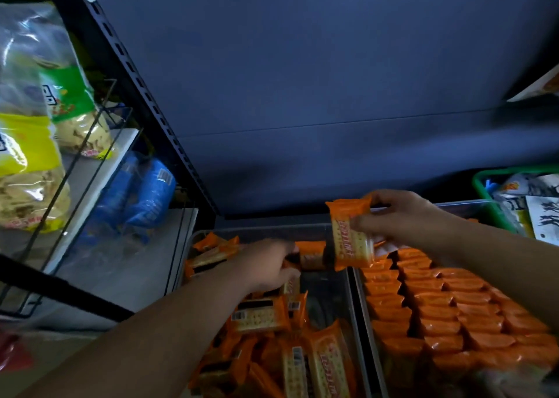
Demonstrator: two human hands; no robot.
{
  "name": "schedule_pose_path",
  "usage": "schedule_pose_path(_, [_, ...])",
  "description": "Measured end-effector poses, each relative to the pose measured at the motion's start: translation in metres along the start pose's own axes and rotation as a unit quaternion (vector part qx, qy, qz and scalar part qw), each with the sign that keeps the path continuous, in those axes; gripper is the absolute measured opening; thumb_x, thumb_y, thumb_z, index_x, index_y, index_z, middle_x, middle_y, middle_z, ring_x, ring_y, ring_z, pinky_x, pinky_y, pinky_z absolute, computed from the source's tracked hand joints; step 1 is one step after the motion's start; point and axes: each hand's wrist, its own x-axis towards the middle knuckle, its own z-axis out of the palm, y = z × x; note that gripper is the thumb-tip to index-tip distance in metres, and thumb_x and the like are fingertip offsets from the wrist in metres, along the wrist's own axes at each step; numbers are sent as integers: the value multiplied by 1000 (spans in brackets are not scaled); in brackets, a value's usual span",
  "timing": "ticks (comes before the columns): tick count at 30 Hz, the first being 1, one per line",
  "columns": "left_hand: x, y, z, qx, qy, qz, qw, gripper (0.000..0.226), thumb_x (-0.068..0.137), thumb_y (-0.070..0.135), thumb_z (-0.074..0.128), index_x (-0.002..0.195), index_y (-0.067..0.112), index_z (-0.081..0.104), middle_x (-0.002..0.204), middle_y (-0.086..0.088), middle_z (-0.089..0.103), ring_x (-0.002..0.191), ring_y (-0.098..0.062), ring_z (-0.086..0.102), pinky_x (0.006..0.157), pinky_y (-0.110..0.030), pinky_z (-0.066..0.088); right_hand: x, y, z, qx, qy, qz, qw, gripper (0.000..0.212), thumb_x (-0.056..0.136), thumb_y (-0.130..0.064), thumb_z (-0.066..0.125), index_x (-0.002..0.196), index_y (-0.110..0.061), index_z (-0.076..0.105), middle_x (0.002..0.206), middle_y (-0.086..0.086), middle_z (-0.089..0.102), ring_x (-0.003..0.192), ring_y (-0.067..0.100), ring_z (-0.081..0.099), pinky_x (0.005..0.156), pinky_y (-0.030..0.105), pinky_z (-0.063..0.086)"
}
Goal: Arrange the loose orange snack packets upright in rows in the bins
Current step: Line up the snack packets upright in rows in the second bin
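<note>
Orange glossy wrappers fill two clear, hard plastic bins that sit side by side below us. In the left bin (257, 231) the loose packets (326, 364) lie jumbled, flat and tilted, overlapping each other. Each is a small rectangular pillow pack with crimped zigzag ends, a clear window showing a pale dotted cracker, and a barcode on the back. In the right bin (472, 204) the packet rows (438, 310) stand on edge, tightly packed, running from near to far, so that we see mostly their crinkled orange tops.

Our right hand (402, 219) hovers over the far end of the bins, thumb and fingers pinching the held packet (351, 234) upright, its printed face towards us. Our left hand (266, 264) reaches into the far end of the left bin, fingers and thumb curled round a second packet (308, 258) among the loose ones.

Far right sits a green basket (481, 191) with pale wrapped goods. On the left, a wire rack (99, 131) holds shiny transparent snack bags (27, 161) with yellow and green labels, and blue packs (145, 194) lie on the shelf beneath. A smooth dark blue panel (302, 79) fills the upper view
</note>
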Motion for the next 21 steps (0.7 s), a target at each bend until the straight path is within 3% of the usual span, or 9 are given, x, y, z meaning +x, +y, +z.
schedule_pose_path(6, [19, 3, 6, 21, -135, -38, 990, 75, 100, 64, 49, 163, 32, 25, 167, -5, 34, 150, -29, 36, 118, -42, 37, 0, 9, -7, 1, -19, 6, 1000, 30, 88, -25, 81, 114, -19, 68, 99, 4, 81, 91, 23, 79, 90, 52, 62])
schedule_pose_path(11, [17, 3, 12, 18, -178, -41, 983, 77, 99, 72, 41, 160, 26, 35, 160, -2, 44, 142, -27, 45, 114, -41, 40, -1, 10, -6, 2, -22, 14, 1000, 30, 87, -25, 82, 113, -20, 69, 101, 4, 80, 92, 23, 79, 91, 52, 62])
schedule_pose_path(15, [12, 1, 19, -92, -153, -52, 982, 86, 93, 81, 43, 158, 26, 41, 164, 0, 39, 147, -24, 41, 119, -40, 36, -3, 9, -3, -1, -25, 10, 1000, 31, 86, -26, 82, 114, -20, 69, 100, 2, 80, 92, 21, 79, 91, 50, 62])
schedule_pose_path(17, [11, -1, 24, -148, -92, -60, 983, 84, 89, 79, 54, 155, 28, 43, 155, 2, 50, 137, -20, 52, 112, -38, 45, -4, 9, -3, -7, -28, 10, 1000, 31, 86, -26, 82, 113, -21, 69, 100, 1, 80, 93, 21, 78, 92, 50, 62])
schedule_pose_path(19, [14, 3, 28, -162, -37, -68, 984, 74, 86, 72, 66, 144, 29, 49, 131, 5, 64, 116, -15, 63, 96, -36, 53, -4, 10, -3, -7, -25, 11, 1000, 31, 86, -27, 82, 113, -22, 68, 101, 1, 80, 95, 22, 78, 93, 52, 61])
schedule_pose_path(21, [18, 11, 31, -148, -47, -69, 985, 69, 77, 71, 76, 130, 33, 54, 114, 8, 67, 101, -13, 66, 90, -40, 58, -3, 9, -1, -9, -23, 15, 1000, 32, 86, -28, 82, 113, -22, 68, 101, 1, 80, 96, 23, 77, 93, 53, 61])
